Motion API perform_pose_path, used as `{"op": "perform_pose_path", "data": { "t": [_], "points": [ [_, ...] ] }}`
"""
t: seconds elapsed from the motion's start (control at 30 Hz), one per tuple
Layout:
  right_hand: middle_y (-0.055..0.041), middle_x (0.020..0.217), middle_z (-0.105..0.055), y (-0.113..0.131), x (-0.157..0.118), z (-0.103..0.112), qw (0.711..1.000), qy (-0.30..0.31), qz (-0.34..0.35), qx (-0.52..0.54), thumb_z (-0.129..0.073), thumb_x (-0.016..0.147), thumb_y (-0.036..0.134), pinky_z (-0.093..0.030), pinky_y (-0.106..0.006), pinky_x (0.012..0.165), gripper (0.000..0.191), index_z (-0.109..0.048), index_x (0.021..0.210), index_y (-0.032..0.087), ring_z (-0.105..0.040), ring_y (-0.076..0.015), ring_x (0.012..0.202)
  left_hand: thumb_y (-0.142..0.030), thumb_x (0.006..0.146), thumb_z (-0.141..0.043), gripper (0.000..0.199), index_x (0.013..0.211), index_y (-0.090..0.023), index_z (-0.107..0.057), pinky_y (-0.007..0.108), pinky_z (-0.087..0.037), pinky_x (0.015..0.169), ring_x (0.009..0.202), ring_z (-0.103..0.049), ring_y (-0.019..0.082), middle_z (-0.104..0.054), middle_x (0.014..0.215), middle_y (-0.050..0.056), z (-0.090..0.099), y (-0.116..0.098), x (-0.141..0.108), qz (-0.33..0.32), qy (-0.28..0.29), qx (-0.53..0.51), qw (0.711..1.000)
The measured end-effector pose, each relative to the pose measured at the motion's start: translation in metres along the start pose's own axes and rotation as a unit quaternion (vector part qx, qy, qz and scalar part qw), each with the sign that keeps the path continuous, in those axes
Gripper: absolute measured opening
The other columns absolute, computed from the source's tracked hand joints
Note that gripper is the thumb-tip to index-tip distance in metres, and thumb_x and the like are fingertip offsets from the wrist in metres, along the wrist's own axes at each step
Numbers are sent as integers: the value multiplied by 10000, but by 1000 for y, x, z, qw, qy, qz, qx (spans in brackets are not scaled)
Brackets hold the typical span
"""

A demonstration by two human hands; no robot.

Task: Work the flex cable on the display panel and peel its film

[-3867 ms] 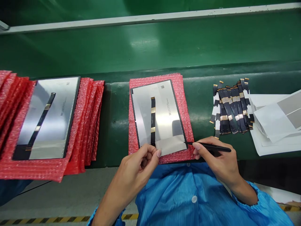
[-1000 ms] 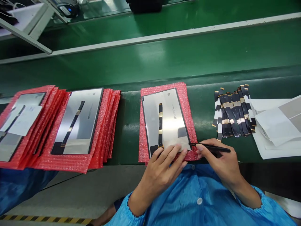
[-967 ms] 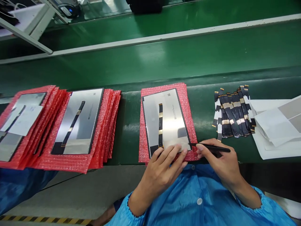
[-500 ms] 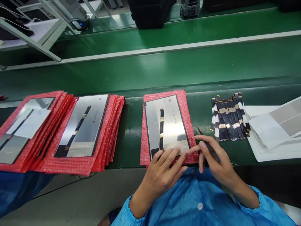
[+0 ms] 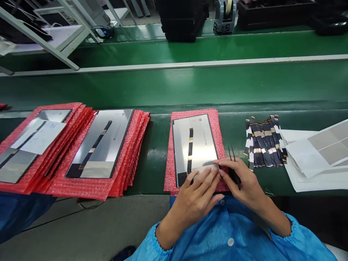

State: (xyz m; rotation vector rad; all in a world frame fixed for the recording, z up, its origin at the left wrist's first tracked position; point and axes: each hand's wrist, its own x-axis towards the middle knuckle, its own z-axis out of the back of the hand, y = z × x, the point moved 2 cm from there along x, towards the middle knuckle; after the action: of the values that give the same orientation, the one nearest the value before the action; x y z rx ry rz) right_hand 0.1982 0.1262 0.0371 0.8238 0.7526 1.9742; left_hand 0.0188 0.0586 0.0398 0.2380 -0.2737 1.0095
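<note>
In front of me a silver display panel (image 5: 205, 145) lies on red bubble-wrap sheets (image 5: 168, 166). A dark flex cable with gold bands (image 5: 190, 150) runs up its back. My left hand (image 5: 194, 197) rests with outstretched fingers over the panel's lower edge, partly covering it. Black tweezers (image 5: 235, 174) are tucked in my right hand (image 5: 248, 186), tips pointing away from me. The thumb and forefinger of that hand touch the panel's lower right corner, close to the left fingertips. What lies under the fingers is hidden.
Left of me stand red bubble-wrap stacks (image 5: 130, 156) topped with another panel (image 5: 108, 141) and a white paper (image 5: 45, 136). Loose flex cables (image 5: 265, 141) lie to the right, beside white sheets (image 5: 304, 181). A tape dispenser (image 5: 225, 18) and black trays (image 5: 182, 21) stand at the back.
My right hand has moved left and onto the panel's corner, its thumb now close to the forefinger. The tweezers have turned more upright. The whole view has shifted slightly.
</note>
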Motion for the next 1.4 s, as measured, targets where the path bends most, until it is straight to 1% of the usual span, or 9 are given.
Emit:
{"op": "perform_pose_path", "data": {
  "t": [0.13,0.3,0.5,0.67,0.77,0.87,1.07,1.17,1.4],
  "points": [
    [34,1202,-712,-3,-1,-3,999,18,41,-30,-565,937,241,-538,-447,1043,389,-564,1288,410,-637,-246,1205,-569,966,-480,456,1342,-324,-561,376,-616,1009,1413,-489,169,-484,1502,-42,-2,3,-3,8,4,8,1000],
    [27,1213,-724,-5,-2,-3,995,20,77,-55,-556,942,218,-508,-466,1089,402,-555,1314,372,-660,-240,1194,-527,960,-503,438,1370,-374,-520,434,-577,1064,1467,-405,197,-500,1488,-68,-3,19,-22,38,15,29,999],
    [28,1168,-752,-4,-4,-6,990,0,107,-94,-588,934,256,-500,-446,1103,330,-590,1260,310,-679,-213,1160,-534,1006,-364,439,1430,-440,-433,428,-310,1283,1557,-154,154,-505,1454,-169,-8,30,-50,62,49,61,995],
    [24,1244,-725,-8,-7,-8,983,14,137,-123,-601,933,256,-461,-417,1144,312,-594,1244,287,-655,-190,1197,-537,1007,-386,536,1516,-396,-294,458,-352,1261,1529,-266,187,-465,1490,-124,-16,29,-59,84,96,-49,991],
    [22,1337,-675,-11,-9,-8,974,36,172,-146,-561,938,214,-442,-444,1159,337,-597,1265,288,-627,-197,1248,-535,1006,-401,564,1530,-390,-251,430,-267,1301,1496,-353,192,-460,1504,-102,-19,31,-59,85,74,-90,990],
    [10,1424,-606,-14,-13,-8,959,65,205,-184,-515,934,196,-434,-477,1159,435,-552,1359,283,-581,-217,1313,-549,999,-410,549,1514,-406,-281,402,-202,1314,1500,-342,174,-457,1512,-92,-21,34,-59,74,57,-97,991],
    [-31,1589,-393,-18,-23,-5,930,121,247,-245,-422,828,114,-400,-546,1162,650,-450,1464,248,-427,-276,1456,-577,981,-443,508,1466,-472,-339,416,-208,1304,1501,-345,180,-441,1526,-96,-21,35,-58,52,35,-67,996],
    [-39,1614,-341,-21,-26,-5,922,136,256,-256,-383,723,66,-409,-556,1151,788,-410,1488,250,-396,-277,1476,-578,976,-460,560,1495,-422,-316,437,-243,1291,1489,-372,205,-422,1544,-62,-17,34,-56,43,24,-50,998],
    [-24,1611,-348,-26,-24,-8,920,116,269,-258,-388,654,54,-428,-520,1144,880,-373,1509,263,-408,-260,1471,-591,991,-412,576,1502,-331,-362,417,-384,1221,1501,-351,198,-462,1518,-47,-15,37,-63,37,11,7,999]
  ]
}}
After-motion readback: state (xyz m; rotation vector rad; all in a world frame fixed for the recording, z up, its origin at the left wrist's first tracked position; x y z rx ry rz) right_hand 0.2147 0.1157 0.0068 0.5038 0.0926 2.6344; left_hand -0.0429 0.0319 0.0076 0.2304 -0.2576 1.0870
